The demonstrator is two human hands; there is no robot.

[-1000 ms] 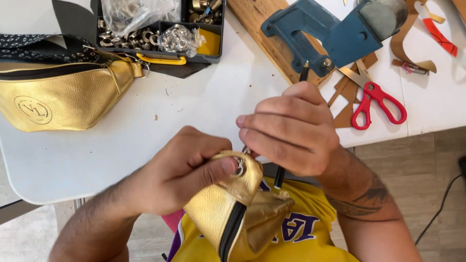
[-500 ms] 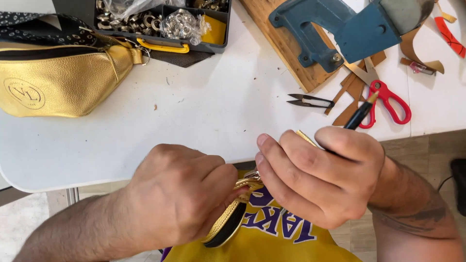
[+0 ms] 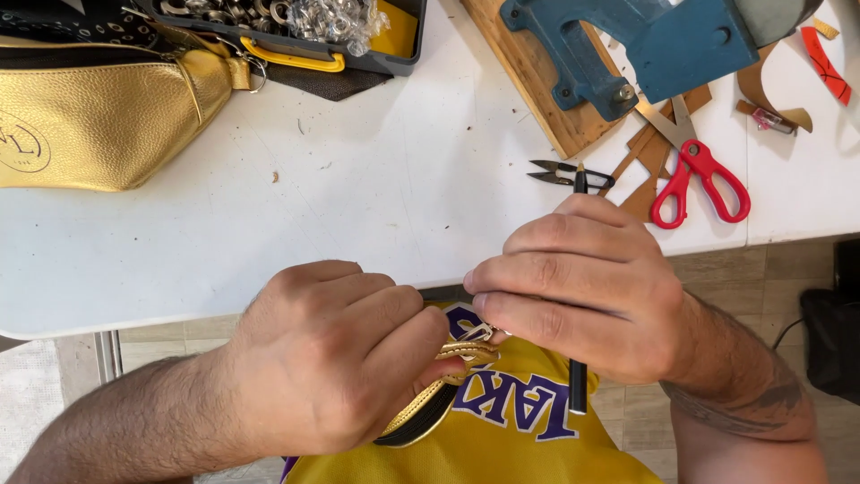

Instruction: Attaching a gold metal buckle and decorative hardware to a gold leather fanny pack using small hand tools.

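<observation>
Gold leather piece (image 3: 452, 351), with its dark zipper edge, sits low at 6 o'clock over the person's lap, now almost swallowed by both hands where a second ago it showed plainly. Left hand (image 3: 336, 358) has its fingers clamped on it; right hand (image 3: 582, 291), fingers closed round a thin black tool (image 3: 578, 385), has drawn in at the metal ring (work tightening). On the counter (image 3: 376, 197), thread snips (image 3: 564, 173) and red scissors (image 3: 694, 175) lie at 1 o'clock, a gold bag (image 3: 98, 125) at 10; nothing blocks the hands.
</observation>
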